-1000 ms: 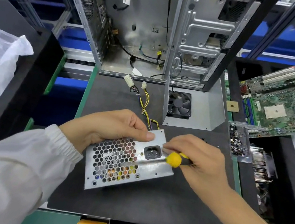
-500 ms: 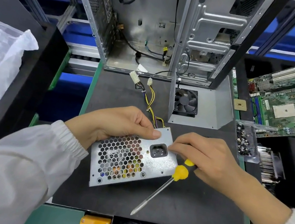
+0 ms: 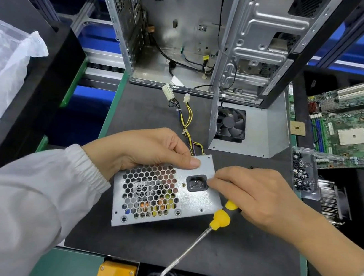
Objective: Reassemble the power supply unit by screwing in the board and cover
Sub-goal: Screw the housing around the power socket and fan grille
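the power supply unit point(image 3: 162, 190) is gripped at its top edge by the left hand point(image 3: 150, 149), on the mat between both hands. the screwdriver point(image 3: 209, 229) is held in the right hand point(image 3: 255, 198), whose fingertips seem to pinch a screw at the casing. judged step: seating a screw; next, the tip must be swung onto it.

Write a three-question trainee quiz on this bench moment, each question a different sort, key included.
1. True or false: the screwdriver tip is seated in a screw on the power supply unit.
2. Which hand holds the screwdriver? A) left hand B) right hand C) neither
3. Fill in: the cooling fan sits in the separate metal ____ behind the unit.

Key: 1 false, the shaft points toward the person, away from the unit. 2 B. 3 cover.
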Available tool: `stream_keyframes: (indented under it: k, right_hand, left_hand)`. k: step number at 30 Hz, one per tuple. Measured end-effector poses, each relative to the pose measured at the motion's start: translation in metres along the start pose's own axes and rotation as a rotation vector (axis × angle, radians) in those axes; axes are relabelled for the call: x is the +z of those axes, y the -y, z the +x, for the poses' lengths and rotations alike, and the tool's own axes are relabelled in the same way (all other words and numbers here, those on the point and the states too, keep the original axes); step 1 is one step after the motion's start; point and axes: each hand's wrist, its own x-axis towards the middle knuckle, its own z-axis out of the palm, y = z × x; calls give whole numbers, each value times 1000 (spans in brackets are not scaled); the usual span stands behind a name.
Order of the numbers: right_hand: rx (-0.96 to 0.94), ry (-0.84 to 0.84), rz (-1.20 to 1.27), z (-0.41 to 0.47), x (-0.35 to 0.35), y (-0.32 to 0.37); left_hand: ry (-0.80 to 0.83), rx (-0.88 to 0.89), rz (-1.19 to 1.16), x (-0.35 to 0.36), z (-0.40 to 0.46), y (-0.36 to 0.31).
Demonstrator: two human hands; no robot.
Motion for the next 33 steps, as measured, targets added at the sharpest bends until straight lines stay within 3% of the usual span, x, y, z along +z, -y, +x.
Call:
stream_keyframes:
  k: [5, 10, 16, 19, 22, 25, 33]
  right_hand:
    - [119, 14, 217, -20, 11, -9]
    - [307, -102, 463, -30, 20, -3]
    - [465, -193, 501, -31, 6, -1]
    - [581, -129, 538, -26, -15, -6]
    - [721, 130, 582, -16, -47, -15]
    - [601, 311, 334, -8, -81, -23]
    - [281, 392, -112, 28, -142, -7]
  left_hand:
    - [13, 12, 16, 0, 0, 0]
    - [6, 11, 14, -1, 1, -1]
    - [14, 8, 14, -3, 4, 2]
    - [19, 9, 23, -3, 4, 1]
    - [11, -9, 24, -3, 2, -1]
    - [-2, -16, 46, -1, 2, -3]
    - [60, -82, -30, -3, 4, -4]
